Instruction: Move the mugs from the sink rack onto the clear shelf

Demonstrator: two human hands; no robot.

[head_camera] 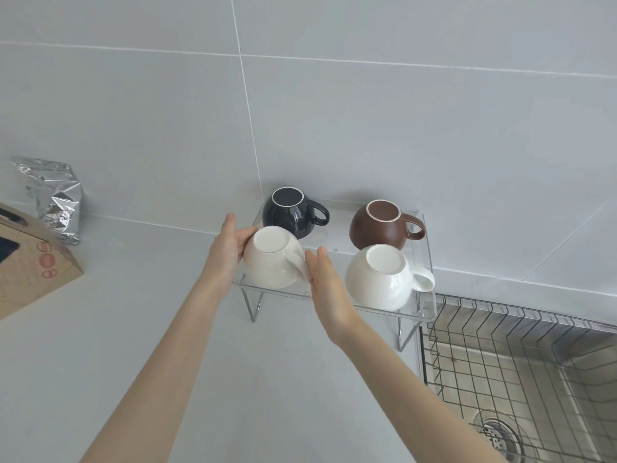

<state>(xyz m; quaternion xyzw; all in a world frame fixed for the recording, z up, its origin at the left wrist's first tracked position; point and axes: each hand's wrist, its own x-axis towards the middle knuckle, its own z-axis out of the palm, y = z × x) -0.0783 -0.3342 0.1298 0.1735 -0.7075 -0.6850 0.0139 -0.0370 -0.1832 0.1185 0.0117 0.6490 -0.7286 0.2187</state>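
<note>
Cream mug [272,259], upturned on clear shelf [421,305]: cupped between flattened left hand [230,247] and right hand [329,282], handle toward right palm.

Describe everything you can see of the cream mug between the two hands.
The cream mug is round-bellied, glossy, ceramic-looking, upside down with its flat base up. It sits at the front left of the clear shelf, before the black mug. Its handle points right, blurred. The left hand touches its left side; the right hand is at the handle.
</note>
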